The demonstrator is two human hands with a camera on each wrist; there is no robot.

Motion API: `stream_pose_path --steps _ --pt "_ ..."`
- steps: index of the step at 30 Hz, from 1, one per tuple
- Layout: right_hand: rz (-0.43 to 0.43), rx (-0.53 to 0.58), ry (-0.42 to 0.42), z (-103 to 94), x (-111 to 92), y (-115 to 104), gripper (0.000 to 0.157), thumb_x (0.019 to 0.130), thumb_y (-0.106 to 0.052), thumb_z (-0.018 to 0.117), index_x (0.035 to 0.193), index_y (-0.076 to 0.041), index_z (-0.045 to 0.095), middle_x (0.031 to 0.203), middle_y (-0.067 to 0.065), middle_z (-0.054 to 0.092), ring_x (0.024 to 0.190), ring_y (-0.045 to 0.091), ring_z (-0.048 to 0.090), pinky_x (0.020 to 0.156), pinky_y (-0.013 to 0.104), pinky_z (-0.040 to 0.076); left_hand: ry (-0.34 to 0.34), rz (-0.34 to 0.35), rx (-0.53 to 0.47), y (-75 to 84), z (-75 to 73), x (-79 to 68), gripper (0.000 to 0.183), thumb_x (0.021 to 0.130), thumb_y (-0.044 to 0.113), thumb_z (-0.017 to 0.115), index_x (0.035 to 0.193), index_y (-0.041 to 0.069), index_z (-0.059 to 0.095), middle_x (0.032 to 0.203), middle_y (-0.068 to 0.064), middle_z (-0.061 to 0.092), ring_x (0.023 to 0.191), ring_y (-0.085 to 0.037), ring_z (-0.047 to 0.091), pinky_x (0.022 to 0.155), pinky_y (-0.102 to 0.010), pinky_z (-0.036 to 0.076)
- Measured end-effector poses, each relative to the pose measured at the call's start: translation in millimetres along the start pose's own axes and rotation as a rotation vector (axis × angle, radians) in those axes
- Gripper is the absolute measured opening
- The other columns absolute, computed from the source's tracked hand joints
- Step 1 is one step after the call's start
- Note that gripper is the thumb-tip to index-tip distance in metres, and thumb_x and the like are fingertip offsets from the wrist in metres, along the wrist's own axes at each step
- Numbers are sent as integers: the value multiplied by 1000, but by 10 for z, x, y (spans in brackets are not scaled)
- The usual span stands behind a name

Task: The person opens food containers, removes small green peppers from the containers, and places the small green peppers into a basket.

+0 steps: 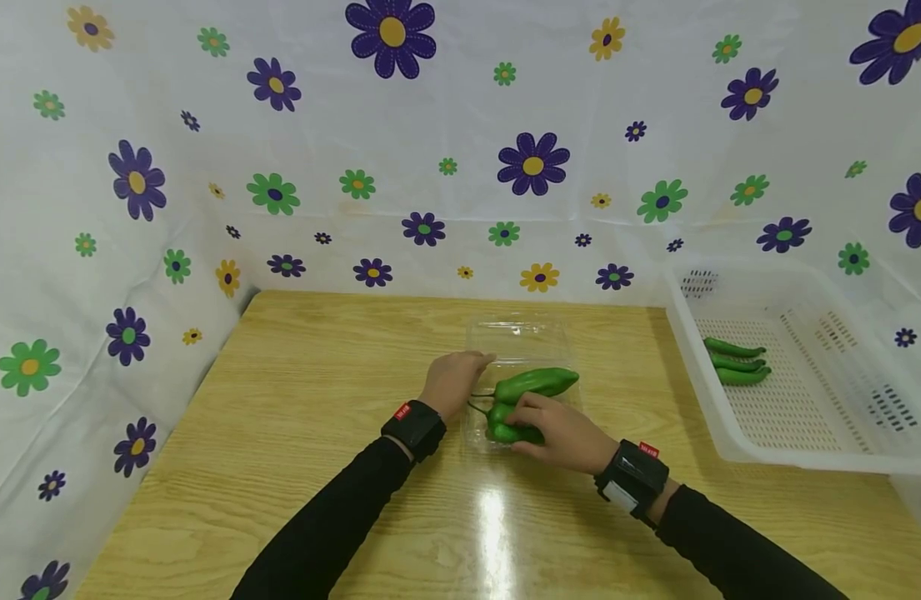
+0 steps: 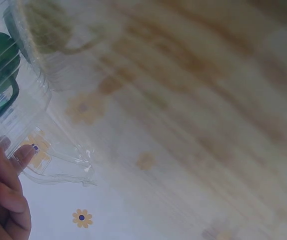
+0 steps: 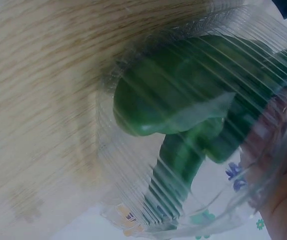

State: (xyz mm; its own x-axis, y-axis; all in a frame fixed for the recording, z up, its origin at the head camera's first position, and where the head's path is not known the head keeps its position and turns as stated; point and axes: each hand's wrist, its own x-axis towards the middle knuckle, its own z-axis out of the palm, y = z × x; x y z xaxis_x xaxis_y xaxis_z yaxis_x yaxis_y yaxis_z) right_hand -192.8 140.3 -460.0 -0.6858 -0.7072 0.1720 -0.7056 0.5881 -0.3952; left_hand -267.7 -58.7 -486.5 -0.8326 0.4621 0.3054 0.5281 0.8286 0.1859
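Note:
A clear plastic clamshell box (image 1: 516, 340) lies on the table with its lid folded back. Inside it are green peppers: a long one (image 1: 538, 383) at the back and more, partly covered by my right hand (image 1: 568, 433), in front. That hand reaches over the box's near side, its curled fingers and thumb holding the front pepper (image 1: 501, 432). At the box's left side, my left hand (image 1: 451, 383) pinches the clear edge, as the fingers (image 2: 6, 192) in the left wrist view show. The right wrist view shows the peppers (image 3: 168, 95) through the ribbed plastic wall.
A white perforated basket (image 1: 798, 463) stands on the right side of the table, with several slim green peppers (image 1: 741, 377) at its left. Flower-patterned white cloth (image 1: 430, 108) hangs behind and beside the wooden table (image 1: 302, 400).

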Motion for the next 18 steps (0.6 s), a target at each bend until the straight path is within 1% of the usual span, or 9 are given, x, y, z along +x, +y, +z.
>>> stream_pose_path --steps 7,11,18 --pt "25 7 -14 -6 -9 -3 27 83 -22 73 106 -9 65 103 1 64 94 11 62 80 29 54 -11 -14 -9 2 11 -9 27 94 14 55 118 16 68 103 -4 72 79 -18 69 62 -29 55" --pt "26 8 -9 -13 -9 -8 24 82 -22 73 102 -12 63 99 0 64 91 10 60 78 28 53 -7 -12 -1 3 22 -2 27 94 14 55 118 16 68 102 -3 73 78 -17 69 60 -28 54" --pt "-6 -12 16 -24 -3 -21 23 80 -20 76 98 -13 62 96 -2 63 88 9 59 76 27 52 -10 -14 -3 7 20 -1 27 95 15 55 118 16 68 102 -3 73 80 -17 69 61 -28 54"
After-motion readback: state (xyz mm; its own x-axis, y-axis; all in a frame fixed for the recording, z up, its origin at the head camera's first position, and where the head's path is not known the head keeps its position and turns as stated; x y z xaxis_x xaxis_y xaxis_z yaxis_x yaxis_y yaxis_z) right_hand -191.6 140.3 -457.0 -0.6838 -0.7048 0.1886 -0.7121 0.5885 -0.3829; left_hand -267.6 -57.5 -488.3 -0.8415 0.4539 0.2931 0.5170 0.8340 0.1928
